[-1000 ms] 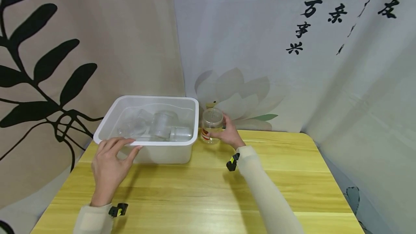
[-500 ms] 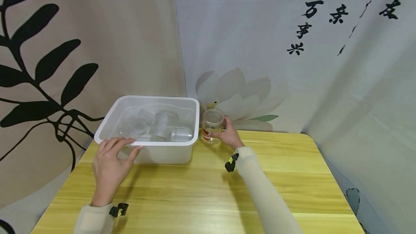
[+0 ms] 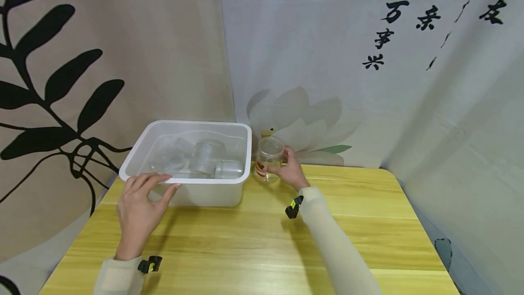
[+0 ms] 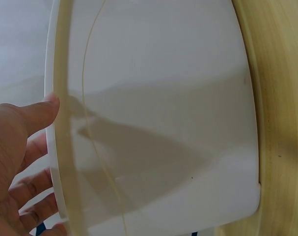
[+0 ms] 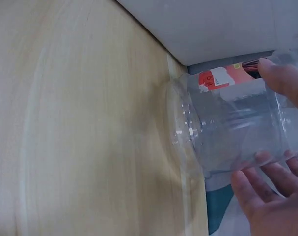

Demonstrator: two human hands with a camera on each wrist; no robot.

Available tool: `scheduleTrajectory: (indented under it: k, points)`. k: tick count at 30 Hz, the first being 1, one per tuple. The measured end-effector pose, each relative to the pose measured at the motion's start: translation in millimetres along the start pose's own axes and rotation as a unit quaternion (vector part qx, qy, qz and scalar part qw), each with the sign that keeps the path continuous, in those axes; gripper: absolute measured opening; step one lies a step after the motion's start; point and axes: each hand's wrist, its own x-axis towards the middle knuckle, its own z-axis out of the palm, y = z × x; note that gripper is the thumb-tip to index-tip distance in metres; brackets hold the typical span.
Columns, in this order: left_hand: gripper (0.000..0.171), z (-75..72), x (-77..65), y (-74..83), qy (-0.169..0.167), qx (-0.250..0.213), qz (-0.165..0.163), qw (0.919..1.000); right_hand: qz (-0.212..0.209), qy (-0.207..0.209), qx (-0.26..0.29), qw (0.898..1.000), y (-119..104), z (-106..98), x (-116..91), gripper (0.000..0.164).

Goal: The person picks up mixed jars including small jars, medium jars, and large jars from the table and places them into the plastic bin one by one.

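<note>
A white plastic tub (image 3: 209, 195) stands at the back left of the table. My left hand (image 3: 141, 213) pinches its near rim at the left; in the left wrist view the thumb (image 4: 43, 112) lies on the outer side and the fingers reach over the rim. Several clear plastic jars (image 3: 204, 156) lie inside the tub. Just right of it, my right hand (image 3: 291, 171) grips another clear jar (image 3: 271, 147) with a red label, upright by the table's back edge. In the right wrist view the thumb and fingers span this jar (image 5: 232, 123), its base at the wood.
The light wooden table (image 3: 262, 249) ends just behind the tub and the held jar. Behind it hangs a pale curtain (image 3: 294, 35) with printed leaves, a flower and black writing. The tub's right wall is close beside the held jar.
The view shifts very slightly. The jar and my right hand appear a few pixels further right; both hands keep the same hold.
</note>
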Motion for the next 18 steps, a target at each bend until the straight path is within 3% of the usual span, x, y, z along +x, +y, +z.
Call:
scheduleTrajectory:
  k: [18]
  points:
    - [0.034,-2.2,0.2,0.7,0.005,-0.003,0.005,1.0,-0.028,0.013,-0.029,0.999,-27,-16,-13,0.102]
